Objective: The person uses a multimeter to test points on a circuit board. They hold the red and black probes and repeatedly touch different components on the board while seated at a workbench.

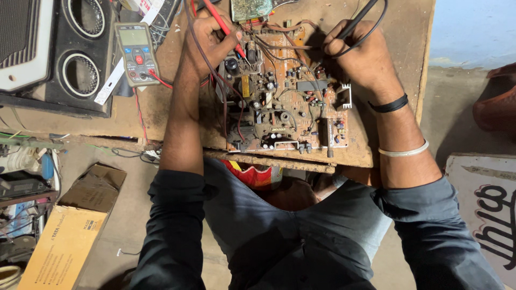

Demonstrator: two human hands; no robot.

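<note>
A brown circuit board (285, 102) crowded with components lies on a worn wooden workbench (387, 150). My left hand (207, 40) grips a red test probe (226, 29) whose tip touches the board's upper left area. My right hand (357, 51) holds a black test probe (357, 19) with its point down at the board's upper right. Red and black leads run from the probes to a grey multimeter (137, 53) lying to the left of the board.
A black speaker box (75, 64) sits at the bench's left end. A smaller green circuit board (250, 8) lies at the far edge. On the floor a cardboard box (70, 231) stands at left and a white signboard (484, 204) at right.
</note>
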